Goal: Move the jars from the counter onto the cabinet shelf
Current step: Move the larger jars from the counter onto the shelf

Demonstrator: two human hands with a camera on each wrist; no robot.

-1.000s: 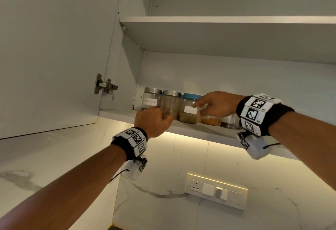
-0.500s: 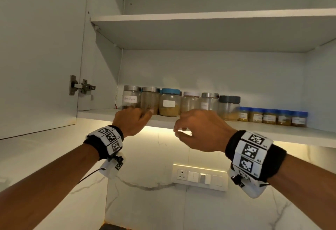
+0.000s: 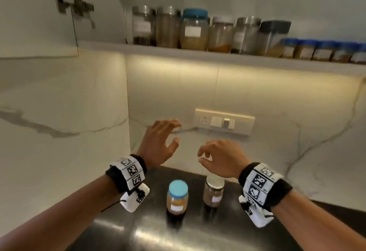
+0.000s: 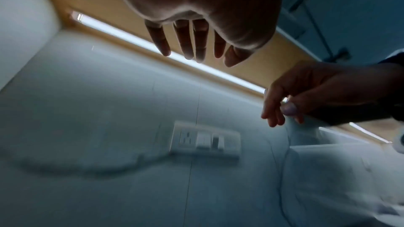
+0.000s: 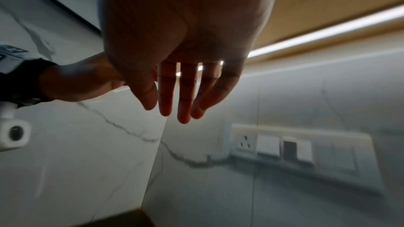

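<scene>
Two jars stand upright on the dark, glossy tabletop (image 3: 198, 237), side by side but apart: a clear glass jar with a light blue lid (image 3: 177, 197) and brown contents on the left, and a clear glass jar with a pale lid (image 3: 213, 192) and brownish contents on the right. Each carries a small white label.

The left hand (image 3: 160, 143) hovers above and behind the blue-lidded jar, its grip spread, fingers (image 4: 161, 40) straight and fanned, holding nothing. The right hand (image 3: 219, 157) hangs just over the pale-lidded jar without touching it; its grip is loose, fingers (image 5: 186, 96) hanging relaxed and slightly bent, empty too. Both wrists wear black bands with white marker tiles.

Higher up, the white cabinet shelf (image 3: 217, 57) carries a row of filled jars (image 3: 210, 30) standing close together, larger ones to the left, a dark-lidded square one next, then small blue-lidded ones to the right. A lit strip glows under the shelf. A white switch and socket panel (image 3: 224, 121) sits on the marbled white wall (image 3: 277, 112) between shelf and tabletop. The open white cabinet door (image 3: 35, 22) with its metal hinge stands at upper left.
</scene>
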